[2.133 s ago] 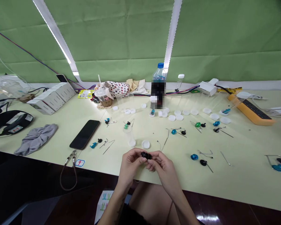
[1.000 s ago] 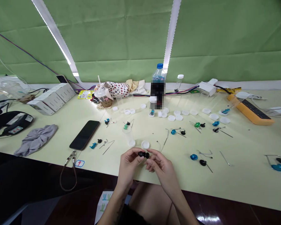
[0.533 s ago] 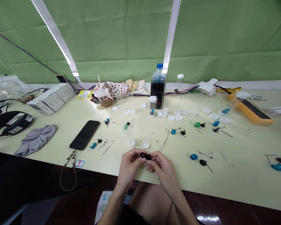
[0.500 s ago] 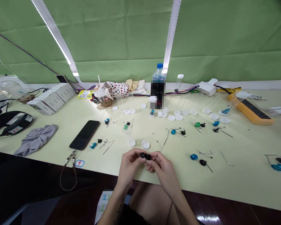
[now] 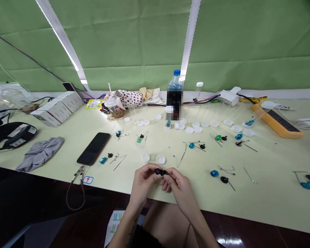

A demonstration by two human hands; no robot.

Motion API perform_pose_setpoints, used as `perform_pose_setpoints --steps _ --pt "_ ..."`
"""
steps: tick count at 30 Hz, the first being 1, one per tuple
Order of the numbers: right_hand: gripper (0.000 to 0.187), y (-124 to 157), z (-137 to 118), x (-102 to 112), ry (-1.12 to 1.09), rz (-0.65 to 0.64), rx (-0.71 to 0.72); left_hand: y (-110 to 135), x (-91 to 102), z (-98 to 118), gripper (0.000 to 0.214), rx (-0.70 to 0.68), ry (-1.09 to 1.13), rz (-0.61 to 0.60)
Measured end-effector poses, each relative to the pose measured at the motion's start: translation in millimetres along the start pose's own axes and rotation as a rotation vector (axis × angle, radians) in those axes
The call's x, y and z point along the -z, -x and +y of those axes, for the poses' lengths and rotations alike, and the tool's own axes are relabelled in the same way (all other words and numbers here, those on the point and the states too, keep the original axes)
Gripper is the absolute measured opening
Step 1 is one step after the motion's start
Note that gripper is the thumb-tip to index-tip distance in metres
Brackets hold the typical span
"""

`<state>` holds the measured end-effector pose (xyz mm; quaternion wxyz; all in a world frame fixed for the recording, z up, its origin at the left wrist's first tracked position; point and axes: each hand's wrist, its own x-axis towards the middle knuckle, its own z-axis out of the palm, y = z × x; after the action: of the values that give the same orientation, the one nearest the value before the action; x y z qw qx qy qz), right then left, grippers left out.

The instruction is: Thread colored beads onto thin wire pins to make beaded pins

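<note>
A small shiny black part (image 5: 159,171) with rounded knobs is held between my two hands, just above the table's front edge. My left hand (image 5: 144,179) pinches its left end between thumb and fingers. On the other end, my right hand (image 5: 177,182) is closed with thumb and forefinger. What exactly the part is cannot be made out. Beyond my hands lie a white round cap (image 5: 160,159) and a clear tube (image 5: 144,150) with a white cap. Thin bent metal rods (image 5: 182,155) rest a little to the right.
A black phone (image 5: 93,148) and a grey scrunchie (image 5: 41,153) lie left. Groups of blue, green and black pieces with bent wires, such as a blue piece (image 5: 214,173), spread rightward. Several white caps, a dark bottle (image 5: 174,100) and an orange power strip (image 5: 279,122) stand behind.
My right thumb and fingers have shifted slightly on the black part's right end. The view has moved a touch; the things on the table stay put.
</note>
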<state>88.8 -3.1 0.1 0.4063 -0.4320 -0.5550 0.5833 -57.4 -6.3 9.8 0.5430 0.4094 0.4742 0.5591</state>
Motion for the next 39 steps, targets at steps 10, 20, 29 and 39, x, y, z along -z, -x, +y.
perform_pose_setpoints --steps 10,20,29,39 --pt "0.025 -0.8 1.1 -0.1 -0.026 -0.007 -0.002 0.6 0.1 -1.0 0.011 0.026 0.029 0.070" --pt "0.017 -0.6 2.2 -0.7 -0.074 0.034 -0.022 1.0 0.2 -1.5 0.012 0.042 0.018 0.023" --pt "0.015 -0.3 -1.8 -0.6 -0.049 0.030 -0.033 0.8 1.0 -2.1 0.013 0.062 0.007 0.017" --pt "0.024 -0.9 -1.9 0.2 -0.031 0.002 -0.012 0.1 0.6 -0.2 0.011 0.055 0.022 0.024"
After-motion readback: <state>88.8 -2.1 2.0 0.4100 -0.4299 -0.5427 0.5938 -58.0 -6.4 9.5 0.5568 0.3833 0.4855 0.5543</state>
